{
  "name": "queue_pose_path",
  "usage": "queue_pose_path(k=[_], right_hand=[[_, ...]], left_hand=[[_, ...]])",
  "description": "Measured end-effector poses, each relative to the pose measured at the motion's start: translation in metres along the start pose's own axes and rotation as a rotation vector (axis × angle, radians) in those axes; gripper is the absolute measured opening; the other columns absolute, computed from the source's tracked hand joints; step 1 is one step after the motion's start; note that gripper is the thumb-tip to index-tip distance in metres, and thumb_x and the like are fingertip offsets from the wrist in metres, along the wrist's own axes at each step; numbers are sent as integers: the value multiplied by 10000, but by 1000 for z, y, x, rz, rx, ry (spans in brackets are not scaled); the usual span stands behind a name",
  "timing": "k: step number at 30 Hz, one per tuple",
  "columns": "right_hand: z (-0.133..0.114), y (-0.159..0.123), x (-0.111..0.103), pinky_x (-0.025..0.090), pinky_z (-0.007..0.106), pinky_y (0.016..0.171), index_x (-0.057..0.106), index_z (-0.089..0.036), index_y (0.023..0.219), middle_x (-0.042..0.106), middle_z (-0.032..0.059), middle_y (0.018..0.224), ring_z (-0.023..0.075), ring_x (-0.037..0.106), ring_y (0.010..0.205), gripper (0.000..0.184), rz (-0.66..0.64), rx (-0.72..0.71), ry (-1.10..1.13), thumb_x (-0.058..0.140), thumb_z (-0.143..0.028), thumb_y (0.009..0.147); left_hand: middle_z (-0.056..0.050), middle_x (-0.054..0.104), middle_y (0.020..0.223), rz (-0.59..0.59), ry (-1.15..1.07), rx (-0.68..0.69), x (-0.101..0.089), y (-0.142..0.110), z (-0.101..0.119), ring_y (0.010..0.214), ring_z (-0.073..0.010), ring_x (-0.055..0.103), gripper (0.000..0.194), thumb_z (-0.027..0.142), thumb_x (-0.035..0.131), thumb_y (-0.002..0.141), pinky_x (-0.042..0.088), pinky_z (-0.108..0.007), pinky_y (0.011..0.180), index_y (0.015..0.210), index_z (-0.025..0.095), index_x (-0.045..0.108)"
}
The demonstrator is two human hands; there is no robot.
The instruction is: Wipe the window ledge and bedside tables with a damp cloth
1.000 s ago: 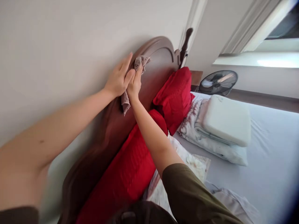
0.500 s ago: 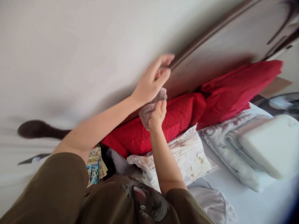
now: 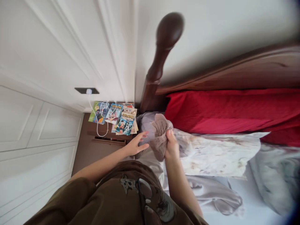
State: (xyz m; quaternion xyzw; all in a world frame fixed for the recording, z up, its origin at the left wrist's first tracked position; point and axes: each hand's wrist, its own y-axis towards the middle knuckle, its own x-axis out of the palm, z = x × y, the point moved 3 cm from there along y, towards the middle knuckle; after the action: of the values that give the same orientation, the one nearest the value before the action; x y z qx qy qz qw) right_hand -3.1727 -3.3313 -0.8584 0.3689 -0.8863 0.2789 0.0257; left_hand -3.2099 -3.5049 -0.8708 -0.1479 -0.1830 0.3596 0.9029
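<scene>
A crumpled greyish-brown cloth (image 3: 158, 137) is bunched up in front of my body. My right hand (image 3: 172, 145) grips it from the right, thumb on top and the other fingers hidden behind the folds. Just left of the cloth, my left hand (image 3: 138, 144) has its fingers apart and holds nothing; a small gap lies between it and the cloth. Behind the cloth is the corner of the bed, with a patterned white pillow (image 3: 217, 153) and a red pillow (image 3: 225, 112) propped against the dark wooden headboard (image 3: 236, 70).
A turned wooden bedpost (image 3: 161, 47) rises at the headboard's left end. Comic books (image 3: 126, 122) and a white charging cable (image 3: 97, 125) lie on a brown nightstand (image 3: 92, 129). White cabinet doors (image 3: 35, 125) stand at left. Grey fabric (image 3: 215, 195) lies on the bed.
The view has swung left, bringing the bedpost and nightstand into sight. My left hand has come down from above the headboard to beside the cloth, which my right hand still holds.
</scene>
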Motion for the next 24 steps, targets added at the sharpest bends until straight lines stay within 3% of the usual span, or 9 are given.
queue_pose_path(k=[2, 4, 8, 12, 16, 18, 21, 23, 24], right_hand=[[45, -26, 31, 573, 440, 925, 716, -265, 951, 763, 23, 909, 230, 714, 978, 327, -49, 108, 11, 708, -472, 698], [84, -44, 59, 580, 422, 914, 707, -273, 962, 759, 18, 908, 221, 712, 979, 312, -94, 162, -21, 678, -481, 731], [144, -62, 90, 561, 384, 935, 686, -280, 1016, 742, 16, 1028, 190, 695, 1002, 293, -77, 155, -169, 615, -471, 805], [187, -71, 108, 502, 372, 1010, 666, -281, 1102, 711, 34, 1119, 195, 655, 1070, 294, -206, -22, -476, 585, -416, 854], [232, -85, 133, 541, 388, 939, 605, -283, 1208, 690, 68, 1135, 216, 667, 1031, 327, -504, -114, -681, 541, -314, 889], [253, -92, 149, 520, 414, 981, 622, -271, 1195, 662, 92, 1187, 226, 636, 1111, 319, -718, -203, -756, 511, -247, 896], [282, -95, 171, 397, 480, 1118, 658, -244, 1176, 577, 113, 1331, 255, 503, 1303, 348, -1071, -355, -824, 547, -183, 852], [298, -89, 181, 353, 502, 1146, 630, -234, 1242, 520, 121, 1400, 267, 449, 1350, 406, -1187, -374, -835, 584, -207, 840], [305, -82, 184, 359, 496, 1143, 613, -233, 1269, 506, 124, 1412, 265, 448, 1350, 423, -1169, -356, -836, 589, -232, 846]], left_hand=[[-158, 443, 1453, 31, -165, -89, -30, -33, -25, 1344, -315, 416, 802, 519, 756, 725, 359, -459, 1071, 1416, 268, 436], [-151, 512, 1378, 29, -346, -171, -53, -60, -50, 1299, -294, 467, 864, 540, 774, 698, 383, -445, 1044, 1435, 284, 402], [-60, 656, 1080, 59, -666, -334, -89, -89, -104, 959, -193, 629, 675, 470, 822, 671, 481, -380, 884, 1261, 276, 558], [-28, 673, 873, 401, -963, -379, -131, -99, -148, 764, -156, 629, 351, 365, 822, 683, 508, -330, 747, 925, 179, 648], [-41, 700, 875, 633, -1209, -344, -173, -106, -166, 794, -180, 660, 255, 391, 721, 787, 534, -333, 729, 900, 181, 630], [-31, 701, 864, 692, -1178, -297, -192, -110, -170, 764, -155, 662, 297, 425, 727, 772, 529, -277, 691, 908, 182, 624], [14, 676, 790, 796, -940, -272, -222, -115, -182, 688, -111, 643, 322, 319, 796, 665, 507, -211, 643, 887, 188, 603], [30, 660, 772, 855, -784, -298, -247, -116, -196, 667, -106, 634, 329, 250, 779, 613, 505, -206, 626, 877, 192, 592], [30, 661, 787, 883, -723, -311, -261, -117, -205, 671, -109, 634, 323, 235, 750, 605, 508, -210, 623, 880, 196, 586]])
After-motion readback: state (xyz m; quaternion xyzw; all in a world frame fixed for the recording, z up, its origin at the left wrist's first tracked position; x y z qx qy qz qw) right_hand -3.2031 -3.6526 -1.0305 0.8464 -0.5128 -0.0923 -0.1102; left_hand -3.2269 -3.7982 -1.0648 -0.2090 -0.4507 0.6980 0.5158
